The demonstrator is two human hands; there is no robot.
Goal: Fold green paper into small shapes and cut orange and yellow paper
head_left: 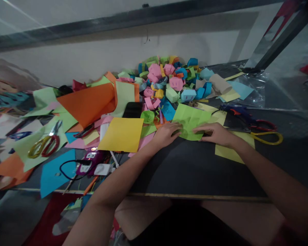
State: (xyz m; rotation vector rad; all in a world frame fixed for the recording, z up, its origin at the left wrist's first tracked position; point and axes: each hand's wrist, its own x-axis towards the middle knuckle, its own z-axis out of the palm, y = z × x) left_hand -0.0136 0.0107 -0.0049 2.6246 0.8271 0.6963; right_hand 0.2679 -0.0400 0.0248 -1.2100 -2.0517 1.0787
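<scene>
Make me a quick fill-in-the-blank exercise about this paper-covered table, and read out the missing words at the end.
1. The left hand and the right hand are both at a creased sheet coloured ____.
2. The scissors on the person's left have one red handle loop and one ____ loop.
3. In the picture, the brown tube lies to the ____ of the pink shapes.

Missing words: green; yellow; right.

There is room to slide over the tabletop [174, 174] on the near side of the fingers [175, 129]. Past them, a big paper pile [176, 83] blocks the way; scissors [256, 134] lie to the right.
</scene>
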